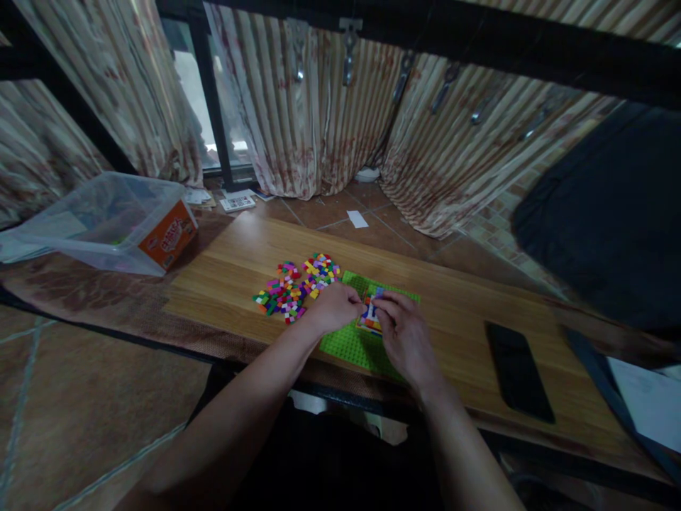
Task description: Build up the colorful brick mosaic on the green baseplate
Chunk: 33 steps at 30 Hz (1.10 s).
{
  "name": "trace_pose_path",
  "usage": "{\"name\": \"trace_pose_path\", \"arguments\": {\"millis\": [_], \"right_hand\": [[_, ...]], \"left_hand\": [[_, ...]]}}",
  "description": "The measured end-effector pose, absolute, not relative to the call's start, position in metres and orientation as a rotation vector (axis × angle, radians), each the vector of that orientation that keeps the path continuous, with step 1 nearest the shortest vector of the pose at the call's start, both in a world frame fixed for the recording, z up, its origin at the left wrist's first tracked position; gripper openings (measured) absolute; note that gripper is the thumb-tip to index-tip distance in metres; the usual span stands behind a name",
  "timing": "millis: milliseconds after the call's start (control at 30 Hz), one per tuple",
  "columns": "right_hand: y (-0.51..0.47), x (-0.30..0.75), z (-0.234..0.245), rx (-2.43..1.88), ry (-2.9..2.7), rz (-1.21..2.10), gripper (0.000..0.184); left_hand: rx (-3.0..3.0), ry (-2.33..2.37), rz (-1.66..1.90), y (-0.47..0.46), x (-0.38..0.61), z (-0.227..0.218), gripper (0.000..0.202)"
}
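Observation:
A green studded baseplate (357, 348) lies on the wooden board in front of me. On it stands a small multicoloured brick build (371, 319) with white, blue, orange and yellow parts. My left hand (336, 306) is at the build's left side, its thumb and fingertips pinched together; whatever may be between them is too small to make out. Curled over the build's right side, my right hand (407, 333) has its fingertips at the bricks and hides part of them. Left of my left hand lies a loose spread of small coloured bricks (281, 294).
A clear plastic bin (106, 245) with an orange label stands at the far left. A black phone (518, 372) lies right of the baseplate on the wooden board (452, 298). Papers (646, 397) lie at the right edge. A dark draped shape (601, 213) stands behind, right.

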State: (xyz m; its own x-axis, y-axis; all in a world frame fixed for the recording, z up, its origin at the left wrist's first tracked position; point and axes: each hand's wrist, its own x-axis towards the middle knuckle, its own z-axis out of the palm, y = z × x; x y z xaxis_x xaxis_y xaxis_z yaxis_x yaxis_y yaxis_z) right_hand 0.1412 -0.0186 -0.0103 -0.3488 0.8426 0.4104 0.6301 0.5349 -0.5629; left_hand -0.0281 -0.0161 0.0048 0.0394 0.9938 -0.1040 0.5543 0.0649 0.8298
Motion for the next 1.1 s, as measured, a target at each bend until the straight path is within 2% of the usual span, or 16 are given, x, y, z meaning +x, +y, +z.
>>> {"name": "trace_pose_path", "arguments": {"millis": [267, 433, 567, 700, 900, 1100], "right_hand": [[-0.019, 0.14, -0.008, -1.22, -2.003, 0.432, 0.027], [-0.022, 0.14, 0.0, -1.178, -1.887, 0.475, 0.025], [-0.025, 0.137, 0.004, -1.116, -1.876, 0.498, 0.024], [-0.026, 0.131, 0.006, -1.042, -1.941, 0.476, 0.022], [-0.024, 0.128, -0.001, -1.033, -2.006, 0.342, 0.02], [-0.024, 0.127, -0.001, -0.99, -1.992, 0.36, 0.013]], "left_hand": [[1.436, 1.541, 0.934, -0.019, -0.032, 0.002, 0.014], [0.708, 1.292, 1.245, -0.018, -0.039, 0.012, 0.026], [0.351, 0.897, 1.204, -0.022, -0.034, 0.029, 0.035], [0.305, 0.726, 1.153, -0.026, -0.026, 0.034, 0.044], [0.377, 0.601, 1.105, -0.026, -0.023, 0.029, 0.045], [0.447, 0.554, 1.08, -0.029, -0.02, 0.029, 0.047]]}}
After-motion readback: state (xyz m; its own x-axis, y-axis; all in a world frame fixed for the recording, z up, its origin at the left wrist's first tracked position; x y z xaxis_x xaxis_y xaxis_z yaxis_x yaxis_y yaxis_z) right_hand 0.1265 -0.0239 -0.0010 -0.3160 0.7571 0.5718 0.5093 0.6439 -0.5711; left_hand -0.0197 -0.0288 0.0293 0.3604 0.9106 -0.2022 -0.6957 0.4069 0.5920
